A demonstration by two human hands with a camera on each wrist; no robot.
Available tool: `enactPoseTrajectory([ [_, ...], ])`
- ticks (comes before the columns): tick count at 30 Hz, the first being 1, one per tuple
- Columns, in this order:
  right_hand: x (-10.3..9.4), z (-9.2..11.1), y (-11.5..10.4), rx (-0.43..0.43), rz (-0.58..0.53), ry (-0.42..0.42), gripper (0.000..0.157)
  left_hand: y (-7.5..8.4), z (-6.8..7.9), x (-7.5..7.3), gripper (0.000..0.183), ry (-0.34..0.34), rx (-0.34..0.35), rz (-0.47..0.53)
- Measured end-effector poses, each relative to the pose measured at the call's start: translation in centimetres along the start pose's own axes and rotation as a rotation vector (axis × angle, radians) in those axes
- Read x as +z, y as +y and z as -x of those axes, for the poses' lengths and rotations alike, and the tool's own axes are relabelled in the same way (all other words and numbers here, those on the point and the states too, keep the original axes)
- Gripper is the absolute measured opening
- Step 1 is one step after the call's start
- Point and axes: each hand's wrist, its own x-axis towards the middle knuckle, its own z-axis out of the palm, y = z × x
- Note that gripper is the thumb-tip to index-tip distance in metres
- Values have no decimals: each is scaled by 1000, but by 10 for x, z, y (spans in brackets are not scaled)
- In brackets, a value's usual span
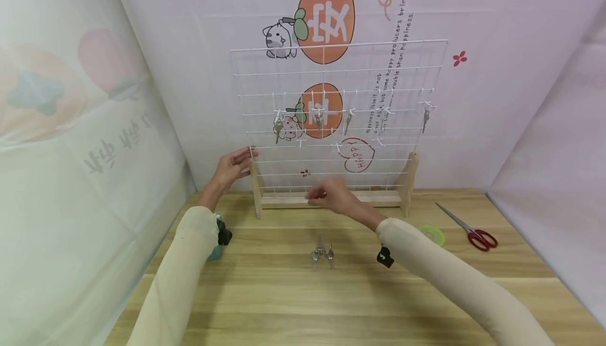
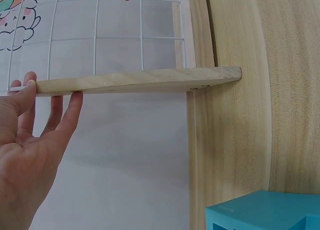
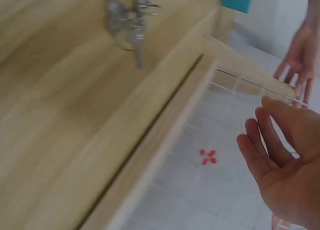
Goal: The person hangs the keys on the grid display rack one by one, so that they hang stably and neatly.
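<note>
A white wire grid rack (image 1: pixel 303 146) stands on the table in a wooden frame. Several keys, one of them a key (image 1: pixel 278 129) at the left, hang from its white hooks. At the rack's left end, my left hand (image 1: pixel 232 166) holds the top of the wooden side post (image 2: pixel 135 82), its thumb at the edge and fingertips against the outer face. My right hand (image 1: pixel 335 196), slightly blurred, hovers before the rack's lower bar with loosely bent fingers and nothing visible in them (image 3: pixel 290 160). Nearer me, several keys with rings (image 1: pixel 322 254) lie on the table.
Red-handled scissors (image 1: pixel 478 238) and a yellow-green tape roll (image 1: pixel 432 234) lie at the right. A teal object (image 2: pixel 260 210) sits near the left forearm. Printed cloth (image 1: pixel 199 30) hangs behind the rack and along both sides of the wooden table (image 1: pixel 265 293).
</note>
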Motion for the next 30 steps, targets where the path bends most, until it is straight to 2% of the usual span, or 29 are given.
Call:
enactPoseTrajectory([
  [4, 12, 17, 11, -45, -13, -106, 7, 0, -2, 0, 48, 2, -1, -4],
  [11, 23, 36, 21, -29, -20, -264, 10, 1, -1, 0, 49, -5, 3, 1],
  [15, 30, 43, 24, -36, -41, -305, 13, -1, 0, 1, 49, -1, 6, 4],
  [23, 41, 54, 29, -12, -63, -374, 9, -1, 1, 0, 48, -7, -9, 26],
  [30, 42, 55, 32, 30, -10, -369, 10, 0, 0, 0, 49, -10, 8, 23],
])
